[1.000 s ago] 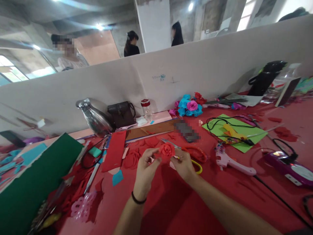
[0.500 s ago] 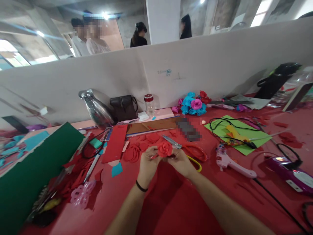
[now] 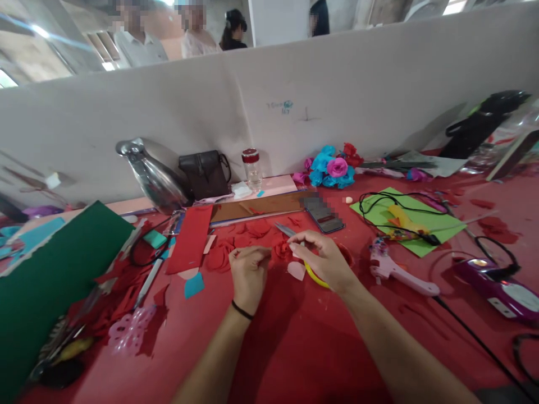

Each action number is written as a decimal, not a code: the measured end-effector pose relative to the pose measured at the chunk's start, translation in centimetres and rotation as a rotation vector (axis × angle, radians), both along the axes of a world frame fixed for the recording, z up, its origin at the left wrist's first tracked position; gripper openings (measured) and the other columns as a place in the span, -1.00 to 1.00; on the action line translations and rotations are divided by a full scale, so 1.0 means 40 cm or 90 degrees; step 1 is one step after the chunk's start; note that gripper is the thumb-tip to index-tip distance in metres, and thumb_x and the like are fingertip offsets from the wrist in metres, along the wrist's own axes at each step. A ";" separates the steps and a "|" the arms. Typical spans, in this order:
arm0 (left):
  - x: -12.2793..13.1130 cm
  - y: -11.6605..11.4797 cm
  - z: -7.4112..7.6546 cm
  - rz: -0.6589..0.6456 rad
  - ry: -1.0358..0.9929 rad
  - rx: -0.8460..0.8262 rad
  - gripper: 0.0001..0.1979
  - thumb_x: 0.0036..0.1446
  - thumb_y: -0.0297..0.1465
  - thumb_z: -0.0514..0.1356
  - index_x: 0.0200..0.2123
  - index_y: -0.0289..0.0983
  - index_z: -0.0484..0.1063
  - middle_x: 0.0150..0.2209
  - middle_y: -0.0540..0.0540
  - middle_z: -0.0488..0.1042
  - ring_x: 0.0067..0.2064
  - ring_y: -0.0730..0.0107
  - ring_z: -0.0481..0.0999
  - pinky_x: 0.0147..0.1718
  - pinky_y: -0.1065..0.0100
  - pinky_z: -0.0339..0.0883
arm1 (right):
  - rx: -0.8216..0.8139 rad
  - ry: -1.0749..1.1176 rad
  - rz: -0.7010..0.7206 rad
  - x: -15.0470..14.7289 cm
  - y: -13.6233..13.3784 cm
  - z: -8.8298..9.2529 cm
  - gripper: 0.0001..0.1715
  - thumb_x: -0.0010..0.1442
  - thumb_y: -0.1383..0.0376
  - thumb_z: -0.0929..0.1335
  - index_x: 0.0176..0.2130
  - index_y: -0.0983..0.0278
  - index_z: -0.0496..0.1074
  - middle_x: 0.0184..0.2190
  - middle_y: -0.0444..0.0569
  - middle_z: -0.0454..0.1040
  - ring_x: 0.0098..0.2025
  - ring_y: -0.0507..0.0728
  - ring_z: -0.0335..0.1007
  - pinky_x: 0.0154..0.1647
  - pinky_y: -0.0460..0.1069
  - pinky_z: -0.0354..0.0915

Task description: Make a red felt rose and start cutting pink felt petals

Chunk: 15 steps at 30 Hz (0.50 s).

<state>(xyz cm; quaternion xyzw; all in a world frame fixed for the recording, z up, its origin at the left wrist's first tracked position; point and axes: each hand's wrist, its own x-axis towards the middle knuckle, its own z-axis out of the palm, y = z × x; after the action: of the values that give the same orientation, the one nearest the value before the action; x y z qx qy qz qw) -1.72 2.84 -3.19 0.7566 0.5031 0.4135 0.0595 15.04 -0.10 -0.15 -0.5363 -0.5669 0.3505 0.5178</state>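
Note:
A small red paper rose (image 3: 281, 250) lies between my two hands, low over the red table (image 3: 295, 336). My left hand (image 3: 248, 275) is curled, fingers bent in beside the rose. My right hand (image 3: 324, 259) pinches at the rose's right side with thumb and forefinger pressed together. Under my right hand lie scissors (image 3: 314, 272) with red and yellow handles; their blade tip (image 3: 285, 229) sticks out toward the back. A pale pink petal piece (image 3: 296, 270) rests on the table just below the rose. Loose red petals (image 3: 236, 244) lie behind my hands.
A pink glue gun (image 3: 398, 272), a purple device (image 3: 497, 286), cables on a green sheet (image 3: 406, 216), a phone (image 3: 323, 215), a bunch of paper flowers (image 3: 330, 168), a jar (image 3: 251, 168), a brown bag (image 3: 204, 175), a silver jug (image 3: 154, 179), green card (image 3: 50, 280). People stand behind the white partition.
Both hands have come down from a raised position toward the table with the rose. The rose, plainly held up before, now sits low between my hands, partly hidden.

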 end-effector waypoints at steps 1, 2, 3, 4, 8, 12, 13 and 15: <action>0.000 -0.003 0.002 -0.003 -0.002 0.002 -0.75 0.02 -0.56 0.10 -0.55 -0.21 0.53 -0.45 -0.06 0.60 -0.39 0.31 0.53 -0.17 0.14 0.17 | -0.003 -0.006 -0.003 -0.001 0.001 -0.001 -0.82 0.03 0.21 0.36 -0.37 0.25 0.49 -0.42 -0.07 0.46 -0.37 0.07 0.30 -0.30 -0.02 0.21; 0.000 -0.005 0.004 -0.005 0.001 0.004 -0.75 0.03 -0.55 0.11 -0.53 -0.20 0.54 -0.44 -0.06 0.61 -0.37 0.31 0.53 -0.15 0.12 0.15 | -0.003 -0.012 -0.007 -0.001 0.001 -0.002 -0.84 0.02 0.22 0.36 -0.39 0.25 0.48 -0.42 -0.08 0.47 -0.37 0.07 0.32 -0.30 -0.02 0.22; 0.000 -0.008 0.006 -0.007 0.005 0.006 -0.76 0.04 -0.55 0.11 -0.52 -0.19 0.54 -0.43 -0.05 0.61 -0.37 0.31 0.53 -0.13 0.11 0.13 | -0.002 -0.016 -0.011 -0.001 0.001 -0.001 -0.86 0.01 0.23 0.36 -0.42 0.25 0.48 -0.42 -0.08 0.48 -0.37 0.07 0.33 -0.30 -0.02 0.22; 0.001 -0.010 0.008 -0.008 0.008 0.006 -0.76 0.05 -0.54 0.12 -0.51 -0.19 0.55 -0.43 -0.04 0.61 -0.36 0.32 0.53 -0.12 0.12 0.12 | -0.002 -0.016 -0.015 -0.001 0.000 0.001 -0.87 0.01 0.23 0.36 -0.43 0.25 0.47 -0.44 -0.08 0.49 -0.37 0.07 0.34 -0.30 -0.02 0.23; 0.003 -0.014 0.015 -0.012 0.006 -0.001 -0.76 0.07 -0.53 0.13 -0.49 -0.16 0.56 -0.42 -0.03 0.61 -0.35 0.32 0.53 -0.11 0.12 0.12 | 0.020 -0.024 -0.035 -0.003 -0.005 0.007 -0.87 0.02 0.24 0.36 -0.44 0.24 0.47 -0.46 -0.09 0.51 -0.40 0.08 0.36 -0.31 -0.03 0.25; 0.005 -0.014 0.020 -0.011 0.001 -0.012 -0.76 0.06 -0.54 0.14 -0.48 -0.16 0.56 -0.43 -0.03 0.61 -0.37 0.30 0.53 -0.13 0.10 0.13 | 0.061 -0.068 -0.057 -0.006 -0.012 0.008 -0.89 0.03 0.27 0.35 -0.43 0.23 0.48 -0.46 -0.08 0.51 -0.40 0.07 0.35 -0.31 -0.04 0.26; 0.005 -0.014 0.020 -0.010 0.000 -0.013 -0.76 0.05 -0.55 0.14 -0.48 -0.16 0.56 -0.43 -0.03 0.61 -0.37 0.30 0.53 -0.13 0.10 0.13 | 0.055 -0.072 -0.053 -0.006 -0.013 0.008 -0.89 0.04 0.27 0.34 -0.42 0.23 0.48 -0.46 -0.08 0.50 -0.41 0.07 0.35 -0.33 -0.04 0.26; 0.005 -0.013 0.019 -0.005 -0.002 -0.015 -0.76 0.05 -0.55 0.14 -0.49 -0.17 0.56 -0.42 -0.04 0.61 -0.36 0.29 0.53 -0.13 0.09 0.14 | 0.029 -0.062 -0.039 -0.007 -0.016 0.008 -0.87 0.06 0.25 0.34 -0.41 0.24 0.48 -0.47 -0.08 0.50 -0.43 0.06 0.35 -0.38 -0.06 0.26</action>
<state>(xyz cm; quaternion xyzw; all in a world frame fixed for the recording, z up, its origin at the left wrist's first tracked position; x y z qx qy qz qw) -1.52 2.32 -2.42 0.7571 0.5049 0.4083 0.0711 14.74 -0.74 0.19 -0.5579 -0.5826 0.2951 0.5121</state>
